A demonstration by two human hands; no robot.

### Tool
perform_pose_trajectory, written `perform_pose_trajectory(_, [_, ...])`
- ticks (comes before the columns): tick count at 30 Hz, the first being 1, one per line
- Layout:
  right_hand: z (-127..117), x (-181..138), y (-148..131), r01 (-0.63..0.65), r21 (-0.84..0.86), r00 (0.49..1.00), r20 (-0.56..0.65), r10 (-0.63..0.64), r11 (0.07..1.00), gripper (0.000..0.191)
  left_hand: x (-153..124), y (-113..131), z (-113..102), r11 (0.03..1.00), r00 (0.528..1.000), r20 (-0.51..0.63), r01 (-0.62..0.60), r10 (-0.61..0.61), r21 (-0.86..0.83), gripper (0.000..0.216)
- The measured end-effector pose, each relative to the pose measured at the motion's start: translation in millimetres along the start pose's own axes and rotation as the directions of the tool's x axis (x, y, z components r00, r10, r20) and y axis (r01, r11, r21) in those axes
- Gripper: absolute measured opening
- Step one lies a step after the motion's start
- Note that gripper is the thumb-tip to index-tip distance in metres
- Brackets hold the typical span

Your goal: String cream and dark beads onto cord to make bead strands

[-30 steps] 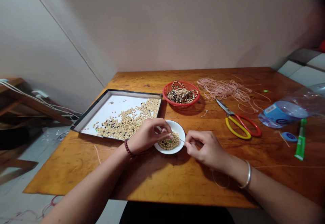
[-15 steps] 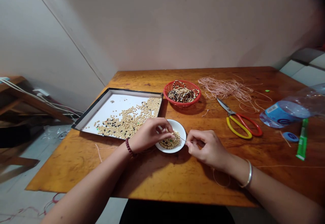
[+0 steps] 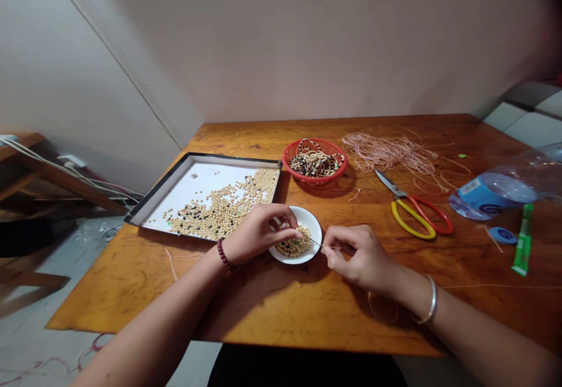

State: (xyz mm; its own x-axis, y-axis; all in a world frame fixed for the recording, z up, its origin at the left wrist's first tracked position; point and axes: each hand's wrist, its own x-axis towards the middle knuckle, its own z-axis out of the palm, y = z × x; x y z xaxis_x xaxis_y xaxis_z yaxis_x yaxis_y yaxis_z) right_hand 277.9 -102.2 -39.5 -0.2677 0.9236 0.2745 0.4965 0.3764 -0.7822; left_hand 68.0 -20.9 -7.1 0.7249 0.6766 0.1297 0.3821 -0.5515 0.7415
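Observation:
A small white dish (image 3: pixel 311 219) of tan beads sits near the front middle of the wooden table (image 3: pixel 307 311). My left hand (image 3: pixel 259 232) hovers over the dish with fingertips pinched on a bead at the tip of a thin needle (image 3: pixel 312 242). My right hand (image 3: pixel 357 255) is just right of the dish, its thumb and forefinger pinched on the needle's other end. A thin cord trails from that hand across the table. I wear a dark red bead bracelet on the left wrist and a silver bangle on the right.
A shallow white tray (image 3: pixel 193 185) with many loose tan and dark beads lies at left. A red basket (image 3: pixel 315 163) of strung beads stands behind the dish. Pink cord pile (image 3: pixel 389 151), yellow-and-red scissors (image 3: pixel 415 211), a lying water bottle (image 3: pixel 492 194), its blue cap (image 3: pixel 501 235) and a green lighter (image 3: pixel 521 246) occupy the right.
Both hands stay at the dish; my left fingers have shifted slightly on the bead at the needle tip. The view has barely moved.

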Motion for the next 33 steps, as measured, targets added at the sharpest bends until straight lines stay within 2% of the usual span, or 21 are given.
perform_pose_trajectory(19, [-0.8, 0.3, -0.4, 0.004, 0.005, 1.000, -0.008, -0.004, 1.000, 0.012, 0.1, -0.4, 0.0, 0.999, 0.999, -0.007, -0.042, 0.042, 0.023, 0.025])
perform_pose_trajectory(28, [-2.6, 2.9, -4.6, -0.046, 0.022, 0.999, 0.013, 0.046, 0.999, 0.012, -1.7, -5.7, 2.6, 0.985, 0.991, -0.073, -0.103, 0.114, 0.135, 0.018])
perform_pose_trajectory(33, [-3.4, 4.8, -5.1, -0.093, 0.053, 0.994, 0.054, 0.090, 0.994, 0.014, -2.5, -5.5, 4.3, 0.974, 0.986, -0.054, -0.149, 0.160, 0.170, 0.014])
